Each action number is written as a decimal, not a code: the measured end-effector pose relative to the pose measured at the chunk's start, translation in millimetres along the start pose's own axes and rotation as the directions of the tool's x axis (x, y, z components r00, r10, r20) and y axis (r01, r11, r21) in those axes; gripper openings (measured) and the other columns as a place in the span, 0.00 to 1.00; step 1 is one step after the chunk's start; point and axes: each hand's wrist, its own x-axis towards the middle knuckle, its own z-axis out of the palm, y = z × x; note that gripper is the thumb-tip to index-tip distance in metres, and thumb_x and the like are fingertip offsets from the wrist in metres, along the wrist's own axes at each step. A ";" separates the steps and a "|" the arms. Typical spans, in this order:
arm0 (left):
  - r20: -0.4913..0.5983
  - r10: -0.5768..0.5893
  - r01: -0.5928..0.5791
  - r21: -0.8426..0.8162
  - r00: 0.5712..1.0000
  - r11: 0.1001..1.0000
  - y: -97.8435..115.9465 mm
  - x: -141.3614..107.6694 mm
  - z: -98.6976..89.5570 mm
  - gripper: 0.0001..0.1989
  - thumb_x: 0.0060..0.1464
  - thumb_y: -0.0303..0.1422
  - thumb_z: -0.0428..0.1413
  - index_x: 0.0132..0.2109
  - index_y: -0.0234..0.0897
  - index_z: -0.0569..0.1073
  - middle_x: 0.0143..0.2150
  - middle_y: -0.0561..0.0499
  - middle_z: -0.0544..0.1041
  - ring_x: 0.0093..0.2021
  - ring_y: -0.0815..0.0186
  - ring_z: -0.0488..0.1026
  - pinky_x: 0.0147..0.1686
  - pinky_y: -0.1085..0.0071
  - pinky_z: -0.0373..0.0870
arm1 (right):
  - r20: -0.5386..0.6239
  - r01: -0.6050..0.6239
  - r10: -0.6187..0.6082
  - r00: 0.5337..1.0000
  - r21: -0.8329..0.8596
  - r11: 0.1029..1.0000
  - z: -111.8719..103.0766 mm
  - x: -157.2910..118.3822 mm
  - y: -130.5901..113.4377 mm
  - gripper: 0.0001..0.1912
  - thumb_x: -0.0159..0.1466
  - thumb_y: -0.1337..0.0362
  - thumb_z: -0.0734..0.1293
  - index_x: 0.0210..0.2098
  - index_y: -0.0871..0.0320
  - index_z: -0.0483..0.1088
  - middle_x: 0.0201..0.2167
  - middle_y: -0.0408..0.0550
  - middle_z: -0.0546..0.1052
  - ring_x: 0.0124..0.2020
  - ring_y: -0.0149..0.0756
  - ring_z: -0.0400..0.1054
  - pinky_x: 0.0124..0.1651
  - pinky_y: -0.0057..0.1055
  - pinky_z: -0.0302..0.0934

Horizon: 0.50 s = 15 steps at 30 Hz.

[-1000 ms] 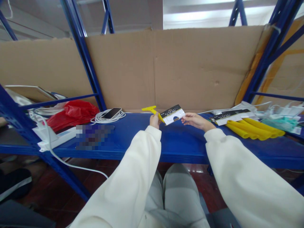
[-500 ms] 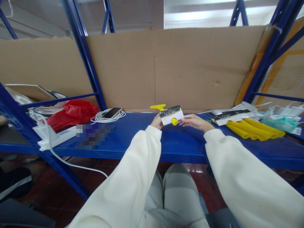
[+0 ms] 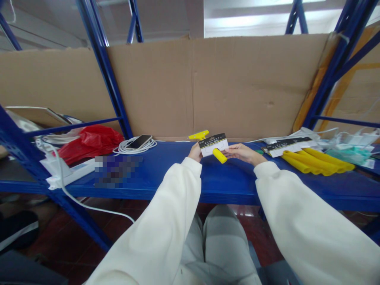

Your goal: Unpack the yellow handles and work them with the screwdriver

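Note:
In front of me, over the blue shelf, I hold a yellow T-headed tool that looks like a small scraper. A black-and-white card sits across it, and the round yellow handle sticks out below the card towards me. My left hand is closed at the card's left edge, its fingers partly hidden behind the card. With fingertips pinched, my right hand grips the card's lower right corner, close to the handle.
Several yellow tubes lie at the right beside more black-and-white cards. To the left are a phone on a coiled white cable, a red plastic bag and a white power strip. Cardboard walls off the back.
The yellow handle has come further out below the card and now points down to the right. The T-shaped head has tilted a little. Both hands stay nearly in place.

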 end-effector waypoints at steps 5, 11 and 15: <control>-0.005 -0.041 0.041 0.052 0.999 0.998 0.1 -2.0 0.9 0.11 0.49 0.33 0.65 0.40 0.32 0.80 0.34 0.45 0.84 0.43 0.53 0.82 0.48 0.60 0.75 | -0.028 0.011 -0.011 1.000 0.016 1.000 1.3 -0.1 0.3 0.11 0.55 0.61 0.79 0.36 0.57 0.82 0.43 0.54 0.83 0.42 0.40 0.79 0.48 0.34 0.72; -0.020 -0.046 0.049 0.129 0.999 0.990 -0.7 -1.5 0.2 0.12 0.48 0.37 0.66 0.37 0.33 0.80 0.33 0.44 0.83 0.44 0.52 0.81 0.47 0.61 0.75 | -0.061 0.020 -0.020 0.998 0.007 1.000 0.5 1.3 1.5 0.10 0.56 0.61 0.78 0.37 0.58 0.82 0.44 0.55 0.83 0.43 0.40 0.79 0.50 0.35 0.73; -0.099 -0.076 0.095 0.198 0.992 0.976 3.5 -4.3 3.1 0.16 0.54 0.44 0.61 0.41 0.37 0.79 0.33 0.48 0.83 0.45 0.54 0.81 0.45 0.63 0.73 | -0.089 0.017 -0.015 0.996 0.028 0.999 1.2 2.1 1.2 0.08 0.56 0.64 0.78 0.35 0.58 0.82 0.43 0.54 0.83 0.43 0.39 0.79 0.52 0.36 0.72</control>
